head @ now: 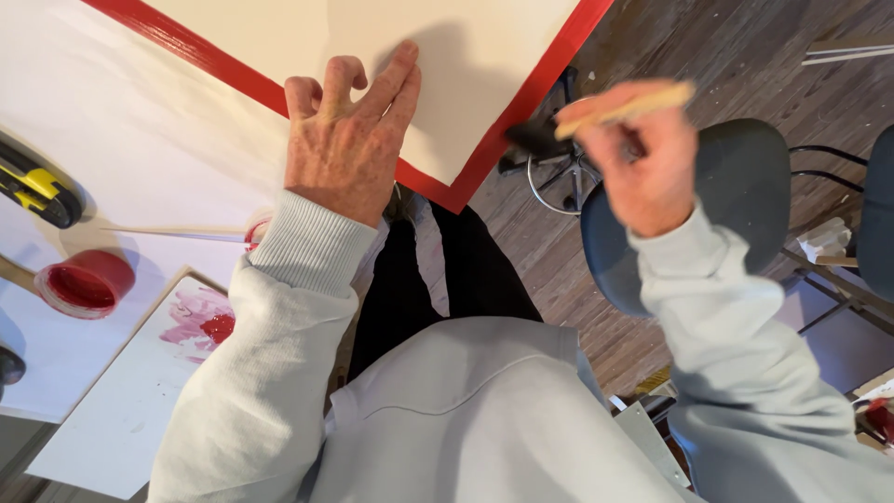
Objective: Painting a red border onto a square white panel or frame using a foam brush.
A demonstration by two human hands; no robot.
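- Open red paint pot (86, 282) sits on the white table covering (140, 140), left of the person's sleeve; judged: a sleeve sweep could tip it.
- Left hand (346, 140), fingers spread and partly curled, presses on the cream board (438, 74) near its red painted border (484, 149); smear risk if wet.
- Right hand (644, 158) pinches a wooden-handled brush (610, 110), blurred, off the board's corner; a loaded brush could drip on the wood floor (708, 47).

— How's the light?
— Bright and even, falling from above; the left hand (349, 140) throws a soft shadow onto the cream panel (447, 84).
— Anything blurred?
— The right hand (643, 158) and its wooden-handled brush (615, 110) smear with motion; the red paint cup (86, 282) is crisp.
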